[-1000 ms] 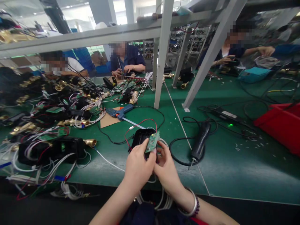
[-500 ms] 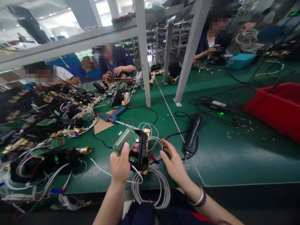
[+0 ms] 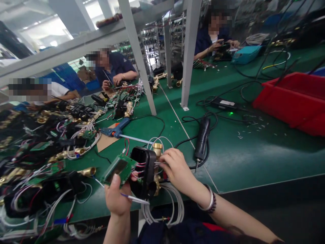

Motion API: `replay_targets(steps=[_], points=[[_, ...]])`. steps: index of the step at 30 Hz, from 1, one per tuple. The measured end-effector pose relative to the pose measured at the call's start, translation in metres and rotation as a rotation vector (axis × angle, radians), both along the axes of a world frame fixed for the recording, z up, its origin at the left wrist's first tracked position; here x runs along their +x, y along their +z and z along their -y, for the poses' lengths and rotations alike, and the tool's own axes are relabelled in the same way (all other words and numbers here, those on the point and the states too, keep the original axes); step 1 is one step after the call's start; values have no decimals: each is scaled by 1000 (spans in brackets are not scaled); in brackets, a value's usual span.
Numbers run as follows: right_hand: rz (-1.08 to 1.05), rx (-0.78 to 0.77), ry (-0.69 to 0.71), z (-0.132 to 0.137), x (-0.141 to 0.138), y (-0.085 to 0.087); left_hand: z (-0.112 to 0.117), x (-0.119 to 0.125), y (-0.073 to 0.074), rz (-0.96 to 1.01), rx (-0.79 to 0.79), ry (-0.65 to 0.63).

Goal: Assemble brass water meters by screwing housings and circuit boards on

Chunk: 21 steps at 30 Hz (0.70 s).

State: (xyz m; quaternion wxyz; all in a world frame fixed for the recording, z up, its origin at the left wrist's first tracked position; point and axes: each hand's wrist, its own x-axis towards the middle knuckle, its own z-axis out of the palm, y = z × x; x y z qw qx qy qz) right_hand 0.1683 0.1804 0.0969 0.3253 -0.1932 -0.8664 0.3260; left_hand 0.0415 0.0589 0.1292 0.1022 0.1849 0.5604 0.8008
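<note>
Black housing and green circuit board between both hands.

Green counter, crowded with gear.
Blue glue gun on cardboard, black corded tool to its right, red bin far right, wired brass assemblies heaped left.

right hand now on black housing, green board swung left
</note>
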Motion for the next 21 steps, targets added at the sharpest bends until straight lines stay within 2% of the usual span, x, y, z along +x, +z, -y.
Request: replay_targets(steps=[2,6,8,9,10,13,15,18,21], points=[[67,-156,43,1,2,3,-2,-2,-1,33,24,6],[86,-672,159,0,2,0,-9,-1,-1,134,61,-66],[48,-848,165,0,1,-6,-14,3,2,166,82,-118],[20,-849,137,0,0,-9,-16,5,4,175,88,-139],[-14,-781,85,0,1,-12,-18,6,7,183,86,-158],[-72,-393,-140,-1,8,-21,-23,7,17,161,97,-181],[-44,-244,-211,-2,15,-25,-24,5,22,100,124,-174],[60,-270,-114,-3,23,-28,-26,2,22,44,72,-260],[165,-315,-23,-1,24,-30,-29,-2,10,-3,-95,-345]])
